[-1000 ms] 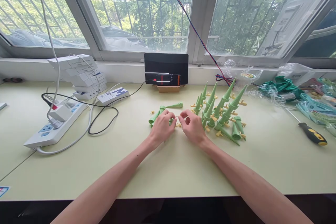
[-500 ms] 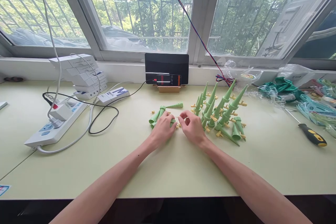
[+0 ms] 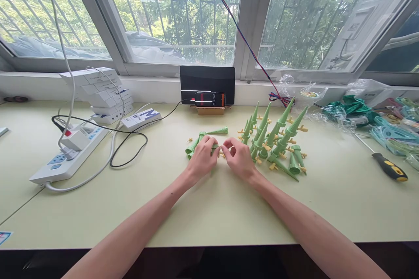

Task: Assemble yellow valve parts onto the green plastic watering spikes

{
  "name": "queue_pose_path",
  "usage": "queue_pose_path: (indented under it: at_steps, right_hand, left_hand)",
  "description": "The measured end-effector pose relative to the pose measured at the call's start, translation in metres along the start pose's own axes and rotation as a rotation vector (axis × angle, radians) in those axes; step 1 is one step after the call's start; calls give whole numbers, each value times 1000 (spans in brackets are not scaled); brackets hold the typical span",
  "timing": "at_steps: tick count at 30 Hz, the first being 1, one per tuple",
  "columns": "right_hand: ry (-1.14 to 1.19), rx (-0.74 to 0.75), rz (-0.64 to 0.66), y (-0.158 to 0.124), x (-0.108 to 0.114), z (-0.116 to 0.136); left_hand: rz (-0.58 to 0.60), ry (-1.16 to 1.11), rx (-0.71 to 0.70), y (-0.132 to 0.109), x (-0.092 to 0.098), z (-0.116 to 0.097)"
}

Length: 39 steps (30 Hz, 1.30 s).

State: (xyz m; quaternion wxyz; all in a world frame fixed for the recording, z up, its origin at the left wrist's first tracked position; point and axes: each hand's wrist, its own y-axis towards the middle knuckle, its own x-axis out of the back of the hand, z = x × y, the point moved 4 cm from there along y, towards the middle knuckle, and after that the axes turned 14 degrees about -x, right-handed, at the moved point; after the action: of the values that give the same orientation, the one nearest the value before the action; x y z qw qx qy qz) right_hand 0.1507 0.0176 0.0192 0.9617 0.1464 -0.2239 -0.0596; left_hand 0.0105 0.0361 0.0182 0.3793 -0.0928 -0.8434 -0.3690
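Note:
My left hand [image 3: 202, 158] is closed around a green plastic watering spike [image 3: 214, 146], most of which its fingers hide. Close on its right, my right hand [image 3: 239, 158] pinches, thumb against forefinger, on a small piece that is mostly hidden, perhaps yellow. The fingertips of both hands nearly meet. Behind my left hand lie loose green spikes [image 3: 193, 144], with another spike [image 3: 218, 130] on its side farther back. A small yellow valve [image 3: 190, 140] rests on the table at their left. Beyond my right hand stands a cluster of green spikes [image 3: 262, 133] fitted with yellow valves; several lie tipped over.
A white power strip [image 3: 62, 165] with cables and stacked white boxes [image 3: 104, 91] occupy the left. A phone [image 3: 210, 99] leans before a black tablet [image 3: 207, 79] at the back. On the right are a screwdriver [image 3: 389, 167] and plastic bags [image 3: 352, 111].
My left hand has turned slightly and brought the spike's end closer to my right fingertips. The gap between the hands has narrowed. Other things have stayed in place.

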Motion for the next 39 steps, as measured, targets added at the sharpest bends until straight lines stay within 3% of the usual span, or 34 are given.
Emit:
queue_pose_path:
  at_steps: [39]
  right_hand:
    - [-73,-17,78,0,-6,-4]
  left_hand:
    - [-6,5,5,2,2,-3]
